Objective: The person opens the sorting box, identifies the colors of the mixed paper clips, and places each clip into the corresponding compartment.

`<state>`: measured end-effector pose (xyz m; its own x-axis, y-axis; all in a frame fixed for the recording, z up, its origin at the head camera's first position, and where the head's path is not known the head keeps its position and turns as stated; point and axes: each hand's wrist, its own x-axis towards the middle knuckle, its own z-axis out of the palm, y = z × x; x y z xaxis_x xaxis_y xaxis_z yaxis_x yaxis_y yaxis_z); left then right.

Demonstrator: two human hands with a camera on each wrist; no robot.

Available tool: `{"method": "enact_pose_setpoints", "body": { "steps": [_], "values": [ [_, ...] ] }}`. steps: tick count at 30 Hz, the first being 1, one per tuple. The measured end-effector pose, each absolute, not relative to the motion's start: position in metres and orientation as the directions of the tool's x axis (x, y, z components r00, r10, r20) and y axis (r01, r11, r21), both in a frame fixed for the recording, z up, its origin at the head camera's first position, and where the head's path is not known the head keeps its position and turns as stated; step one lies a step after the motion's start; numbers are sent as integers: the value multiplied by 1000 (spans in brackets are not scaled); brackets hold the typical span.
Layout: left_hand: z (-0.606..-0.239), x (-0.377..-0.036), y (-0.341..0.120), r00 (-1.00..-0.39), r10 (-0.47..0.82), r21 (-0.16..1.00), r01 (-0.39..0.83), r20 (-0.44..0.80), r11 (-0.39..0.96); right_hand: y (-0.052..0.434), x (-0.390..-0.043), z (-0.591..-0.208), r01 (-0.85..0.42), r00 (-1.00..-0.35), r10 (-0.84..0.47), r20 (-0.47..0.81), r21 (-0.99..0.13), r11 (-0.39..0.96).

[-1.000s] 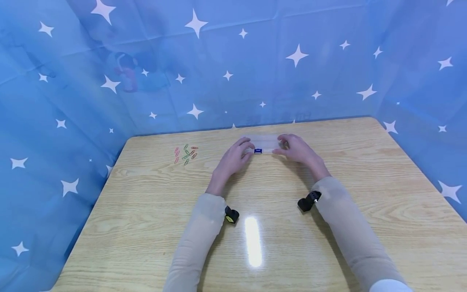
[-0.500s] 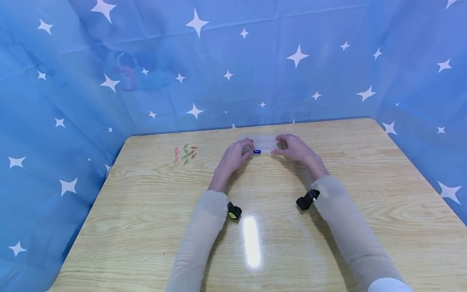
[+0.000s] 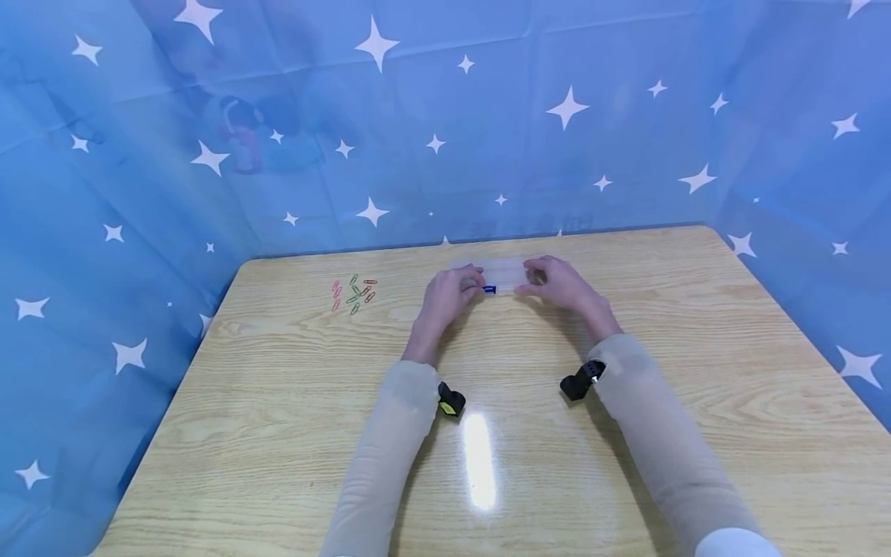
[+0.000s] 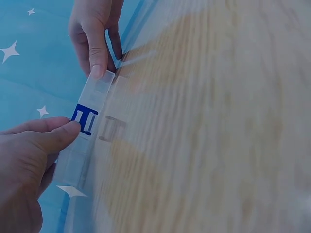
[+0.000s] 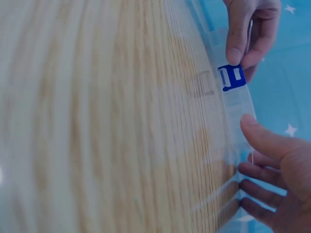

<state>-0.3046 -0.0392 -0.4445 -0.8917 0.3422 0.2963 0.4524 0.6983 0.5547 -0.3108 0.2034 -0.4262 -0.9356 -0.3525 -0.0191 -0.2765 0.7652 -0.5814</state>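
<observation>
Near the table's far edge sits a clear plastic box (image 3: 506,272) with a blue latch (image 3: 490,290) on its front side. My left hand (image 3: 445,295) holds the box's left part; in the left wrist view, its thumb presses at the edge of the blue latch (image 4: 84,119). At the other end, my right hand (image 3: 562,286) holds the box between thumb and fingers. The right wrist view has the right thumb (image 5: 262,136) on the front face, fingers spread round the end. The lid looks closed, and the contents cannot be made out.
Several paper clips (image 3: 355,294), pink, green and red, lie loose on the wooden table (image 3: 292,402) left of the box. Behind the far edge hangs a blue cloth (image 3: 487,139) with white stars. A bright light reflection marks the tabletop between the forearms.
The left hand has moved slightly right, its thumb closer to the blue latch. The latch and the right hand have shifted a little left. The paper clips have stayed put.
</observation>
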Motion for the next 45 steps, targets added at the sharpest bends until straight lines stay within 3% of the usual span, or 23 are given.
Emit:
{"method": "enact_pose_setpoints", "body": {
  "steps": [12, 26, 45],
  "values": [
    [-448, -308, -35, -875, 327, 590, 482, 356, 648, 200, -309, -423, -278, -937, -348, -5, -592, 756],
    [-440, -305, -38, -906, 369, 630, 413, 209, 657, 203, -312, -426, -268, -942, -336, -2, -601, 753],
    [-442, -302, -40, -897, 404, 606, 425, 180, 673, 210, -313, -436, -215, -956, -293, 0, -679, 702]
  ]
}}
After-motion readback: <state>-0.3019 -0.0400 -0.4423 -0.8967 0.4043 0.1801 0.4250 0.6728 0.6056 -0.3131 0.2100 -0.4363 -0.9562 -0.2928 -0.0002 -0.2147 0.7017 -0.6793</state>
